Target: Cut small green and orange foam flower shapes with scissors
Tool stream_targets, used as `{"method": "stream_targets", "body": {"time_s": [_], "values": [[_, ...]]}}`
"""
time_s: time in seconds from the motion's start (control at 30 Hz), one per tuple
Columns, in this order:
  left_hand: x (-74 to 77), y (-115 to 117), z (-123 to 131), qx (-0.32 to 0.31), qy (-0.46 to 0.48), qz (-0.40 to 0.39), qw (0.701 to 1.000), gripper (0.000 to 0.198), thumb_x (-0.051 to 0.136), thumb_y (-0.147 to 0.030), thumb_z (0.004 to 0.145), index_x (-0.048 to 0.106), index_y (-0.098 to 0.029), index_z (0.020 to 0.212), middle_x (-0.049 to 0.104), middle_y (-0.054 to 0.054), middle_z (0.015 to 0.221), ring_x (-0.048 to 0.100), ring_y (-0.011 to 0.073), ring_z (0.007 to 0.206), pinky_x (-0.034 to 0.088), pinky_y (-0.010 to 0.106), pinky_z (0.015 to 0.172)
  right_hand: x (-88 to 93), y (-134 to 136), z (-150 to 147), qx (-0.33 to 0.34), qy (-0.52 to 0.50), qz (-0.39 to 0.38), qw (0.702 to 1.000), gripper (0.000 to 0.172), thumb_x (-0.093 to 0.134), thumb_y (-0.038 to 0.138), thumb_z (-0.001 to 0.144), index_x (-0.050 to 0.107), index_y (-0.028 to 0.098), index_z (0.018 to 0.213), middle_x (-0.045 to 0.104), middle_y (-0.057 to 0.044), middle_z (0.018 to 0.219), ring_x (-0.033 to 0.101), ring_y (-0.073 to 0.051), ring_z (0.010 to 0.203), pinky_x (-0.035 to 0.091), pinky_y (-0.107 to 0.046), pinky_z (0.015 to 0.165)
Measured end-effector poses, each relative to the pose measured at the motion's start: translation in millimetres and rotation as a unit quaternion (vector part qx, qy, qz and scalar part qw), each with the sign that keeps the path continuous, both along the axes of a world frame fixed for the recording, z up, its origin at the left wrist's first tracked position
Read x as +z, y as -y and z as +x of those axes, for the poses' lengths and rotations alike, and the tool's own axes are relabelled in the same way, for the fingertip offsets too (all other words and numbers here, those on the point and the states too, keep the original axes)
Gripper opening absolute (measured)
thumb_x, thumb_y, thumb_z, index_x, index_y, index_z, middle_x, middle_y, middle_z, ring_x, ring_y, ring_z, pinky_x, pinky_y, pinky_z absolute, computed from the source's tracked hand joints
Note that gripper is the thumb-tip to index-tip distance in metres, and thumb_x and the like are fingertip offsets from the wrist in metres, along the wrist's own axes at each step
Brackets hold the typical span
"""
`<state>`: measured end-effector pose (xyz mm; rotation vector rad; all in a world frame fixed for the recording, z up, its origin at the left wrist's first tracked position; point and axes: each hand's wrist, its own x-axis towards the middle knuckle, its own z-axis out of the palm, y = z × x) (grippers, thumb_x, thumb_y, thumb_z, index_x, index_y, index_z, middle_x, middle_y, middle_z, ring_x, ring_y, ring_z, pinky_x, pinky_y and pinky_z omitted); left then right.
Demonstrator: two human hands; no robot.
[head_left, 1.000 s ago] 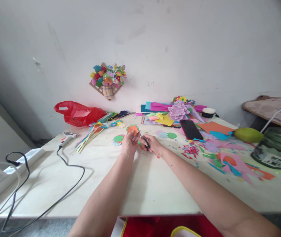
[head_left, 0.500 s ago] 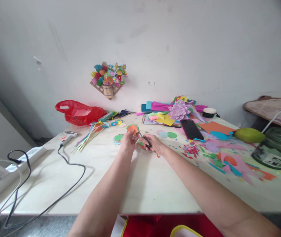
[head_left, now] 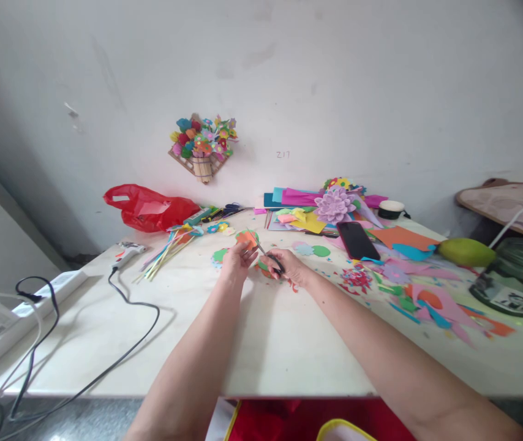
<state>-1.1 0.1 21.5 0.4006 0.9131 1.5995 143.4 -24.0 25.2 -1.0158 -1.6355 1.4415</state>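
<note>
Over the middle of the table, my left hand (head_left: pixel 239 260) pinches an orange piece of craft foam or paper (head_left: pixel 245 238), with some green showing behind it. My right hand (head_left: pixel 285 266) is closed around dark-handled scissors (head_left: pixel 276 263). Their blades point up and left and reach the right edge of the orange piece. Green scalloped discs (head_left: pixel 220 256) lie just left of my left hand, partly covered by it. Another green and orange piece rests below the scissors, mostly hidden by my hands. A green disc (head_left: pixel 321 251) sits to the right beside a light blue one (head_left: pixel 304 249).
At the back left is a red plastic bag (head_left: pixel 151 209), with flower stems (head_left: pixel 166 256) before it. A hot glue gun (head_left: pixel 128 254) trails its cord leftward. Toward the right are a phone (head_left: pixel 357 241), foam scraps (head_left: pixel 445 306), a yellow-green fruit (head_left: pixel 466 252) and a glass jar (head_left: pixel 516 278).
Both hands stay almost in place, with the scissors still at the orange piece. The whole view has shifted very slightly.
</note>
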Motion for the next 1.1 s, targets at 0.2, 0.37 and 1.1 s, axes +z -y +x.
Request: {"method": "stream_targets", "body": {"time_s": [0.2,0.37,1.1], "values": [[-1.3,-2,-4,-0.005,-0.017,0.003,1.000,0.009,0.057,-0.005,0.067,0.060,-0.012,0.072,0.066,0.005,0.062,0.067,0.0162,0.057,0.053,0.024,0.055,-11.4,-11,0,0.016,-0.023,0.005,1.000,0.028,0.067,0.038,0.063,0.049,0.017,0.064,0.045,0.006,0.046,0.038,-0.005,0.036,0.020,-0.018,0.035],[-1.9,-2,-6,-0.014,-0.030,0.011,0.999,0.010,0.058,-0.005,0.065,0.060,-0.012,0.072,0.067,0.006,0.062,0.067,0.0173,0.058,0.054,0.025,0.056,-12.5,-13,2,0.035,-0.038,-0.002,0.999,0.028,0.067,0.038,0.061,0.050,0.016,0.065,0.045,0.006,0.046,0.038,-0.005,0.036,0.021,-0.018,0.036],[-1.5,-1,-13,-0.030,-0.067,0.036,0.997,0.013,0.063,-0.007,0.060,0.060,-0.012,0.072,0.069,0.006,0.068,0.068,0.0198,0.061,0.055,0.029,0.059,-7.0,-8,6,0.035,-0.023,0.009,0.999,0.020,0.065,0.032,0.064,0.053,0.016,0.065,0.044,0.007,0.043,0.035,-0.005,0.035,0.021,-0.020,0.036]]}}
